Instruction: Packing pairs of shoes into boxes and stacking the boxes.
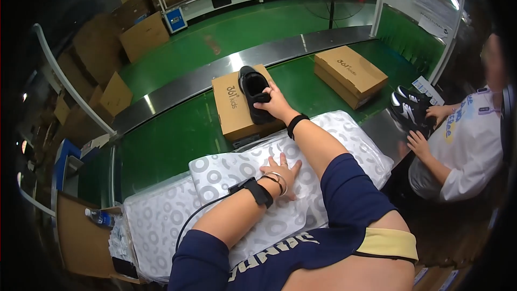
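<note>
A black shoe [253, 92] rests on top of a closed brown shoebox [229, 113] on the green conveyor belt. My right hand [276, 102] grips the shoe by its collar, thumb and fingers closed round the edge. Close to me lies a stack of white wrapping paper [215, 175] printed with grey rings and dashes. Flat on that paper, with its fingers spread, is my left hand [283, 177]; it holds nothing. A band with a black cable circles my left wrist.
Another brown shoebox [353, 75] sits farther right on the belt [161, 140]. At the right, a co-worker [458, 145] handles black-and-white shoes [410, 105]. A plastic bottle [99, 216] stands by an open carton [78, 237] at lower left. A metal rail [258, 56] borders the belt's far side.
</note>
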`<state>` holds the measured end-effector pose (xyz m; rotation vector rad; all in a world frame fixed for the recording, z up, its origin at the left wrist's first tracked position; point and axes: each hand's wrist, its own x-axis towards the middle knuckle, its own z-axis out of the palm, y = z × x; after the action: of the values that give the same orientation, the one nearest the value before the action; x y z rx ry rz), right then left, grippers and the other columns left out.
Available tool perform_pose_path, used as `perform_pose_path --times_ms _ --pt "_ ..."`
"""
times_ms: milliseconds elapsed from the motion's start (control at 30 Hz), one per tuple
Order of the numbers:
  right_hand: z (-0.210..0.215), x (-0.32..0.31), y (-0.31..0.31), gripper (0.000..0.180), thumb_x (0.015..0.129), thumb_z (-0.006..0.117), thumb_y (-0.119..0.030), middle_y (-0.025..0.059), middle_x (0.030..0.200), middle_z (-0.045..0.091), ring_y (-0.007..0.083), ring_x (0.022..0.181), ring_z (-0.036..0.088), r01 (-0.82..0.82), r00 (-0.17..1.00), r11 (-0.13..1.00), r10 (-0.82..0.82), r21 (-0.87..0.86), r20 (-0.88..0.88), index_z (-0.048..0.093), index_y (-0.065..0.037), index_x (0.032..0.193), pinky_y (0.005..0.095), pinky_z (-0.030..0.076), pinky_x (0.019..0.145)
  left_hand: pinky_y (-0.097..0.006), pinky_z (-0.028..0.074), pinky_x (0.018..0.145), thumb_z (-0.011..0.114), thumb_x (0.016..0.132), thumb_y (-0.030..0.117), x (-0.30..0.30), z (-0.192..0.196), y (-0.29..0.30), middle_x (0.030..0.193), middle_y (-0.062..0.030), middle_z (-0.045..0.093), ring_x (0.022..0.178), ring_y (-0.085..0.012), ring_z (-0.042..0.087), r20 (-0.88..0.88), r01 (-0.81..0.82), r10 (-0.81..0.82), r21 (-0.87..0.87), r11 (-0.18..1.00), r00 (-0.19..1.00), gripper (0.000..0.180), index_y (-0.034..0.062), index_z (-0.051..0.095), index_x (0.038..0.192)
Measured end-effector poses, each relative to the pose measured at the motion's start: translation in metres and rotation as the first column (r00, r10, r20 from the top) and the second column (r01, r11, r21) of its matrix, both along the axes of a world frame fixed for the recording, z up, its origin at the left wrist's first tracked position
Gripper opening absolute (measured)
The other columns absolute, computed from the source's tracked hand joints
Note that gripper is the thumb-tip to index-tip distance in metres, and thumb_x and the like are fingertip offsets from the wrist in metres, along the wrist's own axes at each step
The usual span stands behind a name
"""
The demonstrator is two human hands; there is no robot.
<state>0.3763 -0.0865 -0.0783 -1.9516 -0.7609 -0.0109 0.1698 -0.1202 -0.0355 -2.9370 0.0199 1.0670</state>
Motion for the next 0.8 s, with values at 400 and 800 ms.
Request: perform_pose_path --times_ms 400,800 --pt "0.141 -0.097 -0.158 0.036 0.067 0.058 -0.002 0.0097 0.090 0.058 0.0147 0.077 0.058 -0.156 0.641 0.776 0.551 0.611 -0.535 0.053 0.006 0.102 0.0261 0.048 0.071 -0.047 0.031 0.096 0.073 0.056 0.049 0.002 -0.002 0.012 0.141 -0.0224 0.007 0.128 -0.0415 0.015 0.059 0.033 -0.038 0.072 0.997 0.998 0.107 0.0163 0.013 0.138" --pt "0.047 -0.287 -0.178 0.012 0.070 0.052 -0.014 0.0079 0.082 0.057 0.0289 0.103 0.047 -0.526 0.428 0.656 0.754 -0.541 0.499 0.061 -0.007 0.070 0.0464 0.037 0.086 -0.038 0.044 0.072 0.065 0.067 0.018 -0.150 0.106 0.055 0.088 -0.0139 0.060 0.083 -0.0302 0.057 0.716 0.244 0.154 -0.420 0.874 0.681 0.033 0.0022 0.056 0.094"
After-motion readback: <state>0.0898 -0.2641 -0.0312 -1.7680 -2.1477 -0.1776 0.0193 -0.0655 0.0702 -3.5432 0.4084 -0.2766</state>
